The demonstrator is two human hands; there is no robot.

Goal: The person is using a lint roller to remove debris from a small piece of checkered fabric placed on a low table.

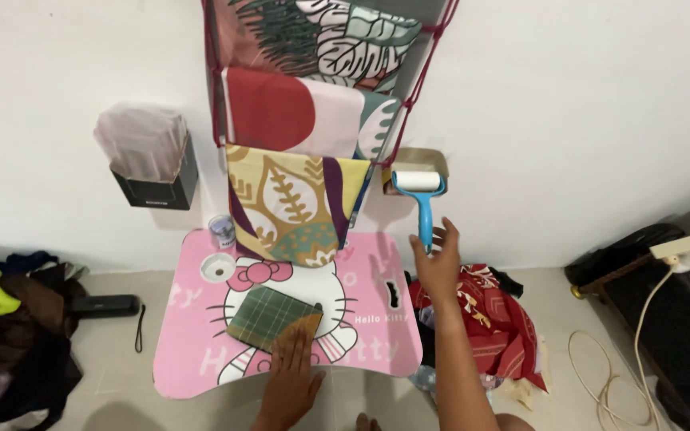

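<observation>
Left hand (293,375) lies flat, fingers spread, pinning the folded green plaid cloth (271,317) to the pink lap table (193,351), keeping it in place. Right hand (438,263) reaches up, fingers open, touching the blue lint roller (421,199) handle, not yet gripping.

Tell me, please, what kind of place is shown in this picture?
Probably a room in a home, used for sorting or cleaning cloth on the floor. A low pink cartoon lap table holds a folded green plaid cloth, patterned fabrics hang on the white wall, and clothes lie heaped on the floor.
</observation>
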